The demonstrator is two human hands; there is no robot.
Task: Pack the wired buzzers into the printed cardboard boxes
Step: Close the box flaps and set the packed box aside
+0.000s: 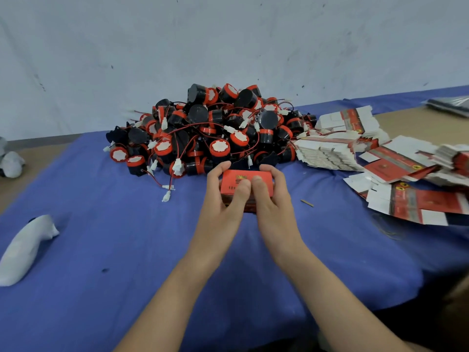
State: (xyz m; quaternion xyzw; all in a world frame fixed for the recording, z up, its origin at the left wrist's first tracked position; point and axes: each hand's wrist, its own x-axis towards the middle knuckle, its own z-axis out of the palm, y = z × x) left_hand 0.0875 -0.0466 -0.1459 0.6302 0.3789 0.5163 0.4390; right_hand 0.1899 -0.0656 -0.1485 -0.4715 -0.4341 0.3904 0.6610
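Red box (243, 185) was at mid-frame over the blue cloth (127, 262); resting or lifted, couldn't tell. Both hands gripped it: left hand (220, 199) on its left end, right hand (275, 199) on its right end. The fingers (223, 166) curled over the far edge & the thumbs pressed side by side on top. Box print had a yellow mark & dark text, too blurred to read. Just behind was a heap of black-and-red buzzers (215, 133) w/ red wires & white plugs, against the wall (228, 41). To the right lay stacks of flat boxes (337, 151), red/white print, not legible. Beyond them was bare tan worktop (406, 120). At near left a white bag (25, 247) lay on the cloth.
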